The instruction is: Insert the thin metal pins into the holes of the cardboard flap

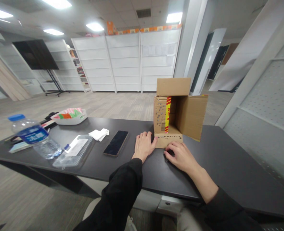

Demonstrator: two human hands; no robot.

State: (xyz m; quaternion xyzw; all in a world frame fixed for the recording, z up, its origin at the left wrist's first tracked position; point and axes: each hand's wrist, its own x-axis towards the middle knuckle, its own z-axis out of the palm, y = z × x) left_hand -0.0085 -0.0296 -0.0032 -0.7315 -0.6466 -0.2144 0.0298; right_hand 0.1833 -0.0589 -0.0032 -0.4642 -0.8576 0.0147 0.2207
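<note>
An opened cardboard box (160, 117) stands on the dark table with its opening towards me, its flaps folded out. Holes or small dots mark its left flap and the lower flap (168, 137), and a yellow-and-red strip (167, 114) runs along the left flap. My left hand (144, 144) lies palm down on the table, fingers stretched out, its thumb at the lower flap's left edge. Just right of that flap's front edge, my right hand (180, 155) curls around a small black object (170, 154), mostly hidden by the fingers; its kind is unclear.
Left of my hands lie a phone (116, 143), folded white tissues (99, 134) and a clear plastic case (74, 150). A water bottle (36, 136) leans over the case. Farther back sits a white basket (70, 119) with colourful packets. A perforated panel (269, 118) borders the right side.
</note>
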